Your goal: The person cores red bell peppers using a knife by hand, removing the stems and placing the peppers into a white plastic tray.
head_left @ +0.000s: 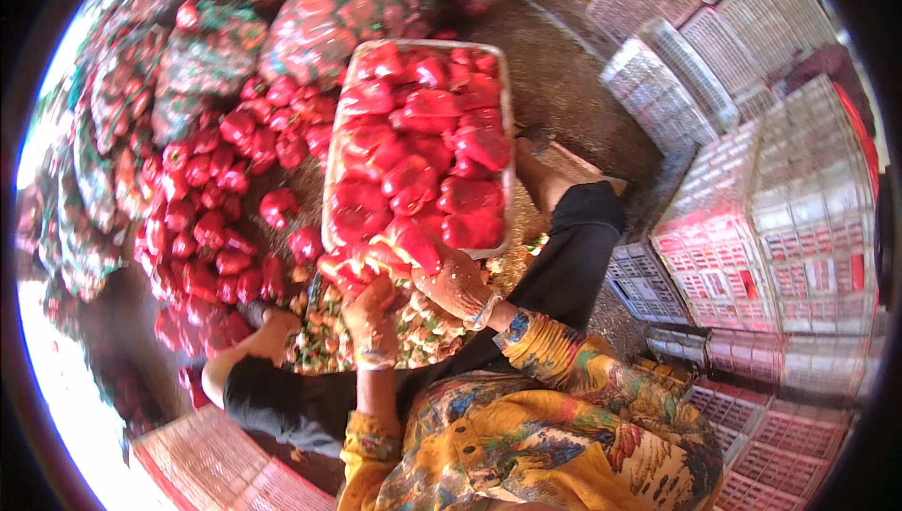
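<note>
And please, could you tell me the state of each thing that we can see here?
Pepper pieces at the hands: opened, pale inside partly showing.
Left hand: fingers closed on pepper.
Right hand: touching pepper, grip unclear.
Tray: filled with red peppers.
Loose peppers: heaped.
Mesh sacks: filled.
Crates: stacked, contents unclear.
Scraps: scattered below the hands.

Left hand (373, 293) raised, fingers curled, left forearm (376, 393) pointing forward; right hand (457, 284) just beside, speckled, right forearm (504, 316) slanting inward; yellow patterned cloth sleeves (550, 349).
</note>
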Demonstrator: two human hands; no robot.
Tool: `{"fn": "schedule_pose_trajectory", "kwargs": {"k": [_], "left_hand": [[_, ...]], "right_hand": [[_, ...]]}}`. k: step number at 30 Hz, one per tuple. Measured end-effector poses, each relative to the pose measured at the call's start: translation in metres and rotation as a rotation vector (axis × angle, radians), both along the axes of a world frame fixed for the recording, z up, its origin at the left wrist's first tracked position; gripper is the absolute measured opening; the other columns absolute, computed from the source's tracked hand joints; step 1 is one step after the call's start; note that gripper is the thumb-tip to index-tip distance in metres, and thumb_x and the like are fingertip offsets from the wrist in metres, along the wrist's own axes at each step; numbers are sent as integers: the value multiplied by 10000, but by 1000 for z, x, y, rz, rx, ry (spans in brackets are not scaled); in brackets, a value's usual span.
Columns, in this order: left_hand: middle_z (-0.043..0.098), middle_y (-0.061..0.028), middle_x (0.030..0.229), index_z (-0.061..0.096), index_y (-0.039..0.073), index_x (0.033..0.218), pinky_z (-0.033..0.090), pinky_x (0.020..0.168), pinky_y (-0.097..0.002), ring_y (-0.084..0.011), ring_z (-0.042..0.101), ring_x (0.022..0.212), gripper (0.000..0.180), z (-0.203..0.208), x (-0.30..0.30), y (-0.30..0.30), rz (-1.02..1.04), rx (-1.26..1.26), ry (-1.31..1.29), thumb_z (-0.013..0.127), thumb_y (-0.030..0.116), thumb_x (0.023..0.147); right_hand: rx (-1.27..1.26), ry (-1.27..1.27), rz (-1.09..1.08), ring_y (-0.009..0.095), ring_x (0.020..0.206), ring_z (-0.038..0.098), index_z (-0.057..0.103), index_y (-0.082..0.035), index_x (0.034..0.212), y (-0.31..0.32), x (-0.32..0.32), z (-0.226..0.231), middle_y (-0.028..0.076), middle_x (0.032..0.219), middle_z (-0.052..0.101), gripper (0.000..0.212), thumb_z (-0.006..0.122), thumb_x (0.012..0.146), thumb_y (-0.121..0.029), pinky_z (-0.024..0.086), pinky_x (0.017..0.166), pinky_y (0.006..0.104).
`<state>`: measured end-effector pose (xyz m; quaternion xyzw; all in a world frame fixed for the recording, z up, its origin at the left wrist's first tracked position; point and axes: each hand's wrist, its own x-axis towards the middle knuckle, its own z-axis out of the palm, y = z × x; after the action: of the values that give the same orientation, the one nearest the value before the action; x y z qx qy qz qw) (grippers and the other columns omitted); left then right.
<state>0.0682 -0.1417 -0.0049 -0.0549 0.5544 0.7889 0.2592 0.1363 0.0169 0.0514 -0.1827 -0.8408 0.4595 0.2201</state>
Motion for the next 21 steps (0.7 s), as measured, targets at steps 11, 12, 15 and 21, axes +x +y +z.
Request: {"fn": "schedule_pose_trajectory", "kwargs": {"k": [11, 12, 15, 21], "left_hand": [[724, -142, 1045, 506, 52, 1425, 561, 812, -347, -283, 709, 942, 618, 61, -105, 132, 186, -643, 1168, 680, 42, 831], [689, -177, 1152, 490, 66, 1450, 552, 854, -382, -275, 688, 976, 588, 65, -116, 143, 172, -871, 1576, 606, 82, 874], [505, -213, 1470, 454, 187, 1498, 497, 967, -481, -327, 590, 1144, 669, -37, -113, 172, -502, -1293, 1849, 654, 260, 865], [572, -175, 1395, 576, 145, 1374, 429, 1064, -502, -385, 554, 1224, 553, 28, -108, 189, -815, -934, 1257, 677, 257, 842]], "right_hand": [[475, -148, -592, 453, 985, 658, 409, -95, 1443, 207, -28, 41, 246, 1214, 599, 661, 712, 880, -262, 553, 788, 514], [449, -263, -541, 457, 994, 654, 383, -107, 1468, 212, -46, 23, 250, 1265, 567, 690, 709, 883, -274, 550, 796, 520], [482, -693, -310, 471, 1000, 647, 338, -129, 1513, 225, -71, -26, 258, 1370, 500, 705, 647, 906, -309, 541, 823, 534], [306, -344, -350, 447, 850, 664, 684, -86, 1040, 266, -56, -22, 225, 878, 686, 313, 561, 971, -365, 520, 758, 547]]}}
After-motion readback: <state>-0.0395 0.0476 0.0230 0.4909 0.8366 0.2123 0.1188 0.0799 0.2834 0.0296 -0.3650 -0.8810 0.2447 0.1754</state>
